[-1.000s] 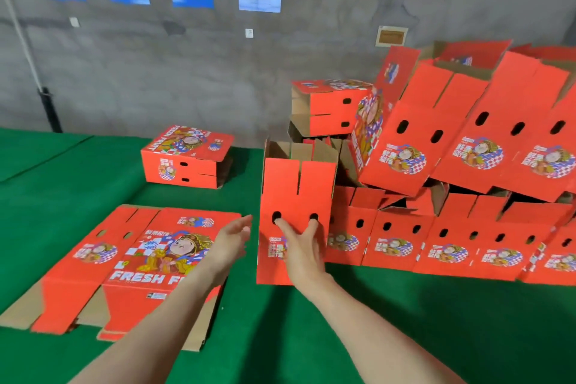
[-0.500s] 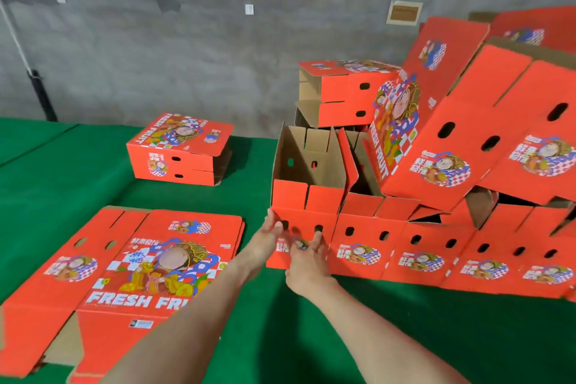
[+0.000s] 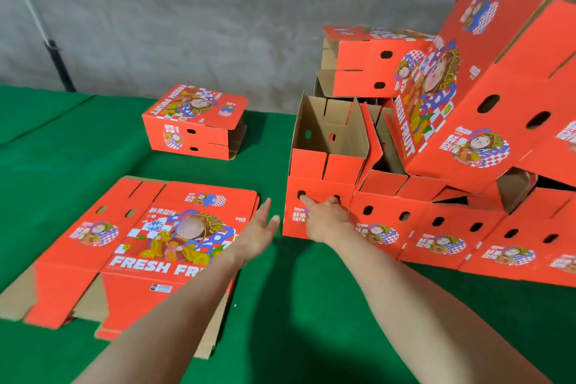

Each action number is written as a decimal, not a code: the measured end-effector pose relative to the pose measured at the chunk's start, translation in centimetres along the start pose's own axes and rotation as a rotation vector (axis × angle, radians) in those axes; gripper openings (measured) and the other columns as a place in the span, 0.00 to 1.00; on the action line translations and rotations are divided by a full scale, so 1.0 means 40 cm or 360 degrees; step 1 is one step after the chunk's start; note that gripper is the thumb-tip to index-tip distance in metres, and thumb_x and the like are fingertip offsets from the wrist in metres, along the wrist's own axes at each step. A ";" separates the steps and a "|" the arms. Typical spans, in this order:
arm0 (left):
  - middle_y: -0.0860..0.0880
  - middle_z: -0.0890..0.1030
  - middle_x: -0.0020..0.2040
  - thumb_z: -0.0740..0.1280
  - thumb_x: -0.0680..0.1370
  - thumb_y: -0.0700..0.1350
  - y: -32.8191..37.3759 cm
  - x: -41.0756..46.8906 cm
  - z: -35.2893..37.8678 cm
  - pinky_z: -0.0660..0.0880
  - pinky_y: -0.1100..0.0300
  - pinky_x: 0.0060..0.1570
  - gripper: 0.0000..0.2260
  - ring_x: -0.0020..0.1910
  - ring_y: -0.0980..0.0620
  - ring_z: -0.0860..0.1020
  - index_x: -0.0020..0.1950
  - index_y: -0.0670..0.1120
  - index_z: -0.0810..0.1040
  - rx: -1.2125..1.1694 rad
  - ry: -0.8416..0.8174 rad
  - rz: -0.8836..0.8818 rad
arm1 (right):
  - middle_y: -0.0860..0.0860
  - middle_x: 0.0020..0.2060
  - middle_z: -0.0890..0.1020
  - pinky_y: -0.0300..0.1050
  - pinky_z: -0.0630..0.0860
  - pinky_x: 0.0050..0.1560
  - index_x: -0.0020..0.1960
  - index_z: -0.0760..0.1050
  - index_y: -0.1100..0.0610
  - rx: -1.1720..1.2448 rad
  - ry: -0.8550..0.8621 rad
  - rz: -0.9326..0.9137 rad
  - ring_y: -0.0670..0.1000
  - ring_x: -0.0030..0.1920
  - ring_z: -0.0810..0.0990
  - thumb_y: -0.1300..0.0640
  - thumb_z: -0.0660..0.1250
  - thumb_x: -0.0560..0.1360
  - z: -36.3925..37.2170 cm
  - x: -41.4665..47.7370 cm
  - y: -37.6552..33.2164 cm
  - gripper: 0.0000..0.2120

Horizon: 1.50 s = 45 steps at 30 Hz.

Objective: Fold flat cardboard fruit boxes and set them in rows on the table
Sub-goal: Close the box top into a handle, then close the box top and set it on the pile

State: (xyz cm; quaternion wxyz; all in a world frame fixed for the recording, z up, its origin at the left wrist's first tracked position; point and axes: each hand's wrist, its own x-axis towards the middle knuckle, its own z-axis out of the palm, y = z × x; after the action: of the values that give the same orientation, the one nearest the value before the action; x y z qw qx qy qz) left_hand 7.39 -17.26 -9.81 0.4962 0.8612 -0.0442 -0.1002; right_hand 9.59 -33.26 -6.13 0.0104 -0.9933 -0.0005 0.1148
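An open-topped red fruit box [image 3: 324, 165] stands upright on the green table [image 3: 280, 305], at the left end of a row of folded boxes [image 3: 436, 227]. My right hand [image 3: 327, 220] rests flat against its front wall, fingers straight, the forefinger near a round hole. My left hand [image 3: 258, 229] hovers open just left of the box, not touching it. A stack of flat unfolded boxes [image 3: 140, 246] lies at the near left under my left forearm.
A closed folded box [image 3: 194, 123] sits alone at the back left. More folded boxes [image 3: 374, 62] are stacked behind the row, and tilted boxes [image 3: 498, 97] lean over it at the right. A grey wall [image 3: 156, 25] bounds the table's far side.
The upright box has come down onto the table at the row's left end. My left hand has drawn back from it and opened; my right hand stays on its front.
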 end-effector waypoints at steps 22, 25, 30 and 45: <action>0.35 0.76 0.53 0.62 0.72 0.29 -0.473 -0.428 -0.250 0.72 0.54 0.54 0.14 0.51 0.39 0.75 0.56 0.35 0.78 0.0264 0.1167 -0.0384 | 0.58 0.44 0.82 0.46 0.76 0.39 0.37 0.70 0.58 0.1392 -0.0448 0.0380 0.56 0.43 0.80 0.62 0.62 0.78 0.275 -0.161 -0.270 0.11; 0.39 0.82 0.50 0.62 0.73 0.28 -0.465 -0.453 -0.300 0.74 0.60 0.46 0.13 0.46 0.46 0.78 0.54 0.38 0.79 -0.0098 0.1245 -0.0537 | 0.61 0.49 0.82 0.49 0.78 0.38 0.48 0.73 0.62 0.1899 -0.0553 0.0602 0.58 0.45 0.82 0.62 0.63 0.79 0.271 -0.180 -0.296 0.03; 0.45 0.83 0.43 0.65 0.72 0.30 -0.403 -0.522 -0.370 0.72 0.61 0.44 0.12 0.41 0.50 0.79 0.47 0.45 0.81 0.0098 0.1186 -0.0195 | 0.60 0.42 0.80 0.46 0.74 0.38 0.48 0.73 0.63 0.2094 -0.0293 0.0520 0.55 0.35 0.80 0.62 0.60 0.81 0.193 -0.195 -0.314 0.06; 0.43 0.83 0.35 0.67 0.74 0.43 0.130 -0.555 -0.474 0.78 0.53 0.30 0.08 0.31 0.42 0.81 0.43 0.41 0.84 0.1521 0.0602 0.1365 | 0.64 0.29 0.78 0.34 0.68 0.16 0.45 0.70 0.67 0.3080 -0.0372 0.0666 0.51 0.19 0.74 0.64 0.52 0.81 -0.073 -0.352 -0.040 0.12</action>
State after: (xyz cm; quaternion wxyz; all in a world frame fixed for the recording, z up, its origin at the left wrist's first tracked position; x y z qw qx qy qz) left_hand -10.06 0.07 6.76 0.0552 0.8952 -0.3344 0.2893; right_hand -3.43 -31.77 -0.03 0.7950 -0.5197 0.2673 0.1624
